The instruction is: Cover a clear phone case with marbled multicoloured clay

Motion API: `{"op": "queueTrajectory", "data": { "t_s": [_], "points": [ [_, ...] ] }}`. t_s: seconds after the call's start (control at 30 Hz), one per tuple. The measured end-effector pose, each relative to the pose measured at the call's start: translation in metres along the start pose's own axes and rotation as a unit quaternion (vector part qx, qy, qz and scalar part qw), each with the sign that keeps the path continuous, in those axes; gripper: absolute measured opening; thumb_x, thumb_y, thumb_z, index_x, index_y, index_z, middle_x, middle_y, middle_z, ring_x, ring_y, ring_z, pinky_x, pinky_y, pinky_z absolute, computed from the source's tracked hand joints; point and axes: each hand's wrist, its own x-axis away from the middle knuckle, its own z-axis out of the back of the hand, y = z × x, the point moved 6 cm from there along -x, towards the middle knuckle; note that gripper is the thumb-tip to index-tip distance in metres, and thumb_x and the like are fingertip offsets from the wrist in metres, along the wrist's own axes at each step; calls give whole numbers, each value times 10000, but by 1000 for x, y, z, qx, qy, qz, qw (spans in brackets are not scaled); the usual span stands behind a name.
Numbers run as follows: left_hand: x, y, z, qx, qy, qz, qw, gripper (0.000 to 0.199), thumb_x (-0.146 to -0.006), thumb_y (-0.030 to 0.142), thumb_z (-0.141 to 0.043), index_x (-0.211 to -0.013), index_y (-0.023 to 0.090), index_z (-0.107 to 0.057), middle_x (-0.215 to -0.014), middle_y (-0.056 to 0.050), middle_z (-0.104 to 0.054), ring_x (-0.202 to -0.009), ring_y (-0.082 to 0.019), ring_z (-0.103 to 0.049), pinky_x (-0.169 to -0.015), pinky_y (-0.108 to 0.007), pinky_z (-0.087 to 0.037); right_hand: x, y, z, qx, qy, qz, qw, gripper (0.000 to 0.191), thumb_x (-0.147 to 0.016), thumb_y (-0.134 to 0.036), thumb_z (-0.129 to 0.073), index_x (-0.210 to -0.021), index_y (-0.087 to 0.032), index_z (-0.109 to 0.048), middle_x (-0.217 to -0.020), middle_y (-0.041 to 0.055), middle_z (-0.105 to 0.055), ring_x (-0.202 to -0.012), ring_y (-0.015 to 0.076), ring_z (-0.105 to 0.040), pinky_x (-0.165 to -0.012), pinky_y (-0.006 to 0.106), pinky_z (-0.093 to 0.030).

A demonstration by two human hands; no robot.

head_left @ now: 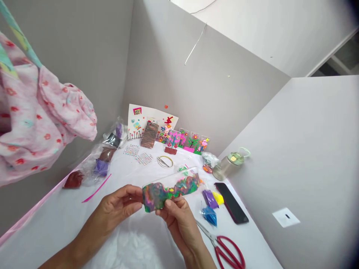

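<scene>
A clear phone case (171, 188), partly covered with swirled multicoloured clay, is held up above the white table. My right hand (179, 216) grips its lower edge, with the thumb on the near face and the fingers behind. My left hand (123, 203) is at the case's left end, its fingers and thumb curved around that edge. The case's upper strip is bare and see-through. Red-handled scissors (228, 250) lie on the table just right of my right hand.
Bagged clay (101, 166) lines the left edge. Decorated cases and a drawing (153, 116) lean on the back wall. Gem sheets (143, 158), a bottle (230, 164), purple clay (209, 198), blue clay (209, 216) and a black phone (232, 203) lie around. Pink cloth (45, 108) hangs upper left.
</scene>
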Motion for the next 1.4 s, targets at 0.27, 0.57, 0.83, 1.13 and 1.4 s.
{"op": "queueTrajectory", "data": {
  "t_s": [0.27, 0.57, 0.83, 1.13, 1.4],
  "points": [
    [2, 2, -21, 162, -78, 74, 981, 149, -854, 345, -690, -936, 224, -718, -955, -49, -686, -970, -236, -596, -922, -351, -437, 1, 22, 0, -85, 5, -74, 994, 202, -726, -222, -865, -896, -176, -766, -894, 36, -784, -720, 102, -711, -656, 168, -593],
    [4, 3, -23, 216, -131, 69, 965, 222, -795, 333, -741, -967, 195, -717, -912, -38, -650, -899, -200, -557, -867, -306, -404, 2, 27, -3, -105, 34, -98, 989, 229, -632, -225, -922, -804, -198, -772, -841, 0, -784, -718, 100, -718, -619, 143, -589],
    [6, 2, -25, 230, -148, 72, 959, 110, -809, 269, -713, -897, 213, -678, -900, -27, -639, -955, -227, -556, -903, -336, -394, 3, 32, -3, -117, 46, -116, 985, 252, -581, -224, -946, -758, -199, -769, -750, -23, -760, -618, 77, -688, -527, 110, -564],
    [4, -1, -21, 193, -102, 75, 973, 115, -879, 292, -652, -931, 192, -674, -943, -21, -648, -963, -199, -527, -916, -315, -378, -4, 30, 8, -100, 73, -66, 990, 216, -666, -167, -904, -822, -166, -756, -781, -14, -763, -648, 80, -702, -594, 144, -607],
    [2, -2, -23, 206, -107, 87, 969, 131, -907, 292, -627, -908, 185, -702, -885, -33, -681, -928, -208, -573, -928, -346, -407, -2, 35, -1, -39, 14, -121, 992, 427, -721, -420, -860, -996, -125, -718, -890, 59, -765, -678, 110, -700, -538, 166, -578]
  ]
}}
